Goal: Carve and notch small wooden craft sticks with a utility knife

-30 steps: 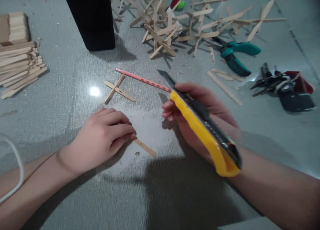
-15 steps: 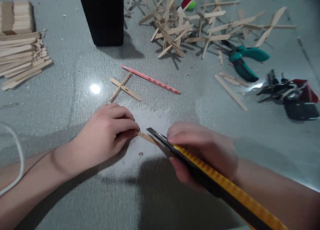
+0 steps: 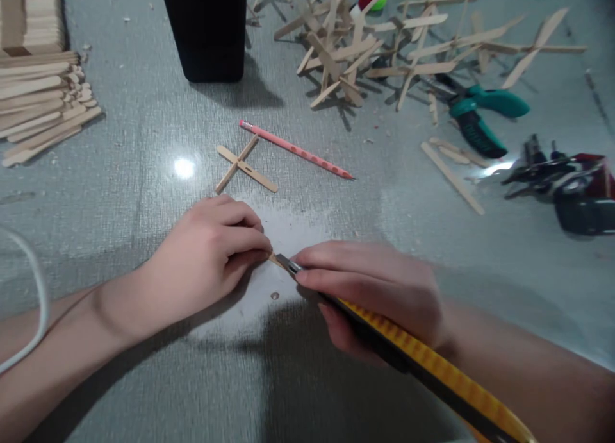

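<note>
My left hand (image 3: 216, 250) pinches one end of a wooden craft stick (image 3: 273, 258) against the table, and most of that stick is hidden by fingers and blade. In my right hand (image 3: 375, 289) is a yellow and black utility knife (image 3: 413, 356), its blade tip touching or very close to the stick just beside my left fingertips. Just beyond my left hand lie two craft sticks crossed into an X (image 3: 239, 163), one with a slot cut in it. A pink pencil (image 3: 298, 151) rests behind them.
A black container (image 3: 206, 33) stands at the back. Craft sticks (image 3: 43, 103) are piled at left, near a white cable (image 3: 36, 283). Stick assemblies (image 3: 346, 52), teal-handled pliers (image 3: 480, 113), loose sticks (image 3: 454, 177) and dark clips (image 3: 567, 180) lie at right.
My right hand has moved left with the utility knife, bringing the blade down to the stick near my left fingertips. My left hand keeps its pinch. The whole view has shifted slightly.
</note>
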`<state>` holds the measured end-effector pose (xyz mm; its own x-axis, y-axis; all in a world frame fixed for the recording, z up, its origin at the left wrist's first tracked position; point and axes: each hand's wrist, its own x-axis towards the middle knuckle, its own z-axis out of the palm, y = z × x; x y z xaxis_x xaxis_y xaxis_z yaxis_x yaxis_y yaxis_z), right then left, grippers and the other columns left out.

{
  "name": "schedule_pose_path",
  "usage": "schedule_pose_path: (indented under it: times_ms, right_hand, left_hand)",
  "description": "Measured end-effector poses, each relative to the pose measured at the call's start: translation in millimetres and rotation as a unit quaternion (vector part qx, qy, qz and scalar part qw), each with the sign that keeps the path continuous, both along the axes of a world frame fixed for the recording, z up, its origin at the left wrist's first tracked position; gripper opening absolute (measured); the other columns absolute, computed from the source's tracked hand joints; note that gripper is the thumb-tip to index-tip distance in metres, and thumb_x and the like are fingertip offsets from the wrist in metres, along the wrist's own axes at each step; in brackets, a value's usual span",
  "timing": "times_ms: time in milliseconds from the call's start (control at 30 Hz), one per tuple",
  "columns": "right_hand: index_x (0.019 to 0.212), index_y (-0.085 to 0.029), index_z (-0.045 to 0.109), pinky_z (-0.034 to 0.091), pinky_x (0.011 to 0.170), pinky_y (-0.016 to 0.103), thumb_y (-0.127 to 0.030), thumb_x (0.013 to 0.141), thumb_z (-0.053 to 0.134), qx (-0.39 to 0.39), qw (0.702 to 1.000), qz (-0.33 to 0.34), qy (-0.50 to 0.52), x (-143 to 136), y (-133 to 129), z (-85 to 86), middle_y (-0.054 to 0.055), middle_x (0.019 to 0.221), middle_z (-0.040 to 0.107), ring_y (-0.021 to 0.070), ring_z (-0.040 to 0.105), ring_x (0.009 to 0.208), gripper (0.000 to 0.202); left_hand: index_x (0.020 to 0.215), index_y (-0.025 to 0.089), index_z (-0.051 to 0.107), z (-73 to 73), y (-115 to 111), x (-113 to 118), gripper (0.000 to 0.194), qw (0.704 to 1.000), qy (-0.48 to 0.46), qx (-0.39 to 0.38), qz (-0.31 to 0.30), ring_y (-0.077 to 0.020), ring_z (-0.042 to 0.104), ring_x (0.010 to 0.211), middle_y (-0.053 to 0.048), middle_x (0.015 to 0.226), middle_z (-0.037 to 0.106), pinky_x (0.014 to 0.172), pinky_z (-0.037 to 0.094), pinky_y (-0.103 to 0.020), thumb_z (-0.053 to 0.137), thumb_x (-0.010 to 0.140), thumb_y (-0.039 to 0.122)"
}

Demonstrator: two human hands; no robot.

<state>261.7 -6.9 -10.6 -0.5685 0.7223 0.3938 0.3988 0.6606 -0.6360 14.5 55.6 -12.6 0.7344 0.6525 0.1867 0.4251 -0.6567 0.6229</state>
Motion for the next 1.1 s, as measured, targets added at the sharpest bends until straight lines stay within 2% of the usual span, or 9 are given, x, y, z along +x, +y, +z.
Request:
schedule_pose_path:
  times_ms: [100,367,733,867,1100]
  right_hand:
    - [0.119,-0.029,0.063,0.068,0.073,0.040,-0.013,0.084,0.061,-0.018,1.000,0.008,-0.006,-0.3,1.6,-1.1,0.007,0.097,0.078,0.0248,0.078,0.089,0.039]
    - [0.116,-0.023,0.063,0.067,0.069,0.038,-0.010,0.083,0.061,-0.003,1.000,0.022,-0.008,-0.1,2.2,-1.7,0.009,0.093,0.077,0.0255,0.078,0.087,0.036]
    - [0.118,-0.027,0.064,0.068,0.070,0.039,-0.014,0.086,0.062,-0.008,1.000,0.019,-0.009,0.6,0.9,-2.8,0.007,0.096,0.079,0.0252,0.079,0.088,0.035]
    - [0.117,-0.025,0.064,0.068,0.068,0.039,-0.013,0.085,0.062,-0.004,1.000,0.021,-0.011,0.1,0.1,-2.1,0.008,0.094,0.079,0.0259,0.079,0.087,0.035]
    - [0.115,-0.019,0.067,0.064,0.068,0.036,-0.016,0.094,0.064,-0.003,0.999,0.040,-0.013,2.7,-0.3,-5.0,0.008,0.087,0.077,0.0236,0.077,0.084,0.021]
  left_hand:
    - [0.095,0.020,0.080,-0.3,0.1,0.5,0.020,1.000,0.000,0.002,-0.003,-0.0191,0.064,0.086,-0.004,0.096,0.074,0.081,0.050,-0.035,0.062,0.098,0.014]
    - [0.094,0.020,0.081,0.9,-0.1,0.9,0.021,1.000,0.002,0.003,-0.003,-0.0192,0.064,0.086,-0.004,0.096,0.075,0.080,0.050,-0.037,0.061,0.100,0.016]
    - [0.094,0.020,0.080,-0.2,0.1,2.3,0.021,1.000,0.003,0.003,-0.009,-0.0193,0.064,0.086,-0.004,0.095,0.075,0.079,0.050,-0.036,0.060,0.099,0.014]
    - [0.093,0.020,0.079,-0.4,0.3,2.0,0.021,1.000,0.001,0.011,-0.008,-0.0189,0.064,0.086,-0.004,0.094,0.074,0.079,0.049,-0.035,0.060,0.098,0.012]
    - [0.092,0.020,0.076,-2.8,-0.7,1.5,0.020,1.000,0.015,-0.001,-0.002,-0.0200,0.066,0.088,-0.003,0.096,0.075,0.082,0.048,-0.038,0.059,0.100,0.014]
